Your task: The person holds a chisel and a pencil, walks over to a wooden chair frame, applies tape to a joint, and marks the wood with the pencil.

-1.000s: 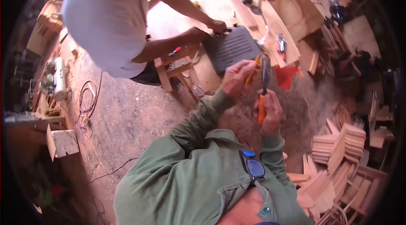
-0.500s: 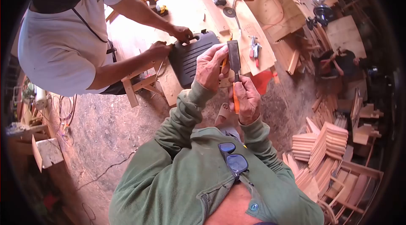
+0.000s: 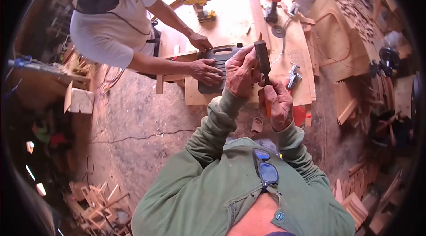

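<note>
- Wood chisel point(image 3: 263, 59), held up before the chest, seen against the near part of the workbench point(image 3: 302, 93); its dark, flat blade points away from the body, its orange handle toward it.
- Step in hand: judging by the pose, a close look at the chisel; the blade is not set against any wood.
- Next move: any change of grip would seem to call for a firm hold on the handle, with the fingertips kept off the cutting end.
- Right hand point(image 3: 280, 104): fingers curled closely around the handle, thumb lying toward the blade.
- Left hand point(image 3: 240, 72): raised just beside the blade, thumb and fingers pinched around a slim orange stick, seemingly a pencil point(image 3: 260, 37), whose tip shows past the blade's end. Whether these fingers also touch the blade, I cannot tell.
- Beyond, to the left, a co-worker point(image 3: 106, 43) in a white shirt has both hands on a dark ribbed case point(image 3: 220, 62).
- A yellow cordless drill point(image 3: 200, 1) stands farther back.
</note>
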{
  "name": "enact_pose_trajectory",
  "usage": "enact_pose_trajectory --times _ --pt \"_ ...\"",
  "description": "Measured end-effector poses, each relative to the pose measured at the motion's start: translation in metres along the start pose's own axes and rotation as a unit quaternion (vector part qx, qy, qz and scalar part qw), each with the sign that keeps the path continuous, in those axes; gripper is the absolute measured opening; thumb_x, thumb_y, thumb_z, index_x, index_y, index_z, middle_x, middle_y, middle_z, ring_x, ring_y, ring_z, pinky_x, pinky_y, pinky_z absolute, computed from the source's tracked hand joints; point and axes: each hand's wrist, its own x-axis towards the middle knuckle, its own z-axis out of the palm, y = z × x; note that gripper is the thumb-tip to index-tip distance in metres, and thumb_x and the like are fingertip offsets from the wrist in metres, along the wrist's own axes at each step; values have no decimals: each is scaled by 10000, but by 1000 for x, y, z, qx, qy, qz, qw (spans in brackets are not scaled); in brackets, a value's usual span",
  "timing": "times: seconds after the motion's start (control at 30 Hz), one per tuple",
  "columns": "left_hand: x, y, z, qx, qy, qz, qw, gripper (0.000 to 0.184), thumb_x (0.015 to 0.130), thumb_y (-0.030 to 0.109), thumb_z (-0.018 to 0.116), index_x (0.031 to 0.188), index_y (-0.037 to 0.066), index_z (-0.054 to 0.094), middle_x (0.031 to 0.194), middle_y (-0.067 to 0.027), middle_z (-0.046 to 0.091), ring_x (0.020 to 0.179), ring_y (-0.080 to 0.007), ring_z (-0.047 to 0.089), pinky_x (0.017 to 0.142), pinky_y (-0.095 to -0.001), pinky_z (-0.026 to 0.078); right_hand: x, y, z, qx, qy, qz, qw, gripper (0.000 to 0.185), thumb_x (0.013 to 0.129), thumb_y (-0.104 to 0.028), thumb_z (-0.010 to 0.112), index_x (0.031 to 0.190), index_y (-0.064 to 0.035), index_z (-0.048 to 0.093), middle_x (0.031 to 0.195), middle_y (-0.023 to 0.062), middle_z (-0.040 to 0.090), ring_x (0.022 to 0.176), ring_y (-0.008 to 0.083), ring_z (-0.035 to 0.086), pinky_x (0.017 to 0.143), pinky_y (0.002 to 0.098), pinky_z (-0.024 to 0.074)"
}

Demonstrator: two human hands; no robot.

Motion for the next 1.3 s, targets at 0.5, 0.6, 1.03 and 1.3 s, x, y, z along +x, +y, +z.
enact_pose_trajectory --times 0.5,0.6,1.03,1.3 --pt "-21 16 5 102 33 96 990 279 1014 53 548 1279 13 627 823 56 558 632 8 419 520 -164 339 1 -7 10 20 7 19 1000 202 1039 -253 523 1124 -83 589 698 -61 506 519 8 386 457 178 288" --pt "-24 14 8 104 19 118 987 280 1005 20 552 1275 0 626 864 45 568 694 3 452 576 -164 386 -4 -8 8 33 13 19 999 195 1036 -249 530 1109 -80 594 726 -57 524 526 8 393 462 176 295" --pt "-33 -1 28 92 49 72 992 280 1035 138 533 1267 6 618 821 22 524 500 2 348 404 -189 251 0 -40 -61 43 49 -44 997 310 1040 -382 488 1032 -75 532 707 2 492 465 63 425 414 190 361" --pt "-38 -13 46 116 74 113 984 258 1042 149 524 1229 3 628 602 94 426 465 4 316 408 -190 248 -19 -28 -42 -12 -70 63 995 217 1056 -260 478 1023 -62 562 635 -44 464 492 32 387 430 205 317"
